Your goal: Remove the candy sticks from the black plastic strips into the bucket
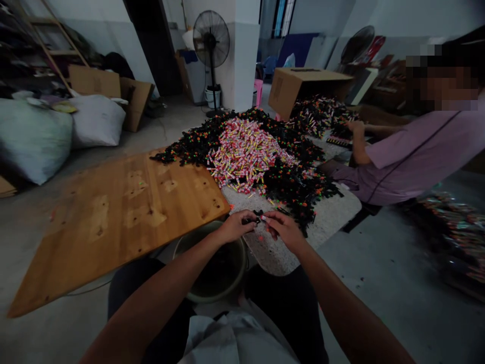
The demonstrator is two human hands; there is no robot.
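Note:
My left hand (235, 227) is closed around a small black plastic piece (258, 213) above the near edge of the speckled grey table (335, 212). Close against it, my right hand (284, 228) pinches a small pink-and-white tube (263, 218) at the black piece. Whether the two parts are joined, I cannot tell. Just beyond my hands lies a heap of pink, white and yellow tubes (246, 151). Around that heap spread many black plastic pieces with orange and green tips (299, 189).
A wooden board (113, 202) extends to the left, with a bucket (242, 263) below its edge between my knees. At the right sits a co-worker (417, 156), hands over the table. An open cardboard box (284, 93) lies at the far end; a fan (211, 40) stands behind.

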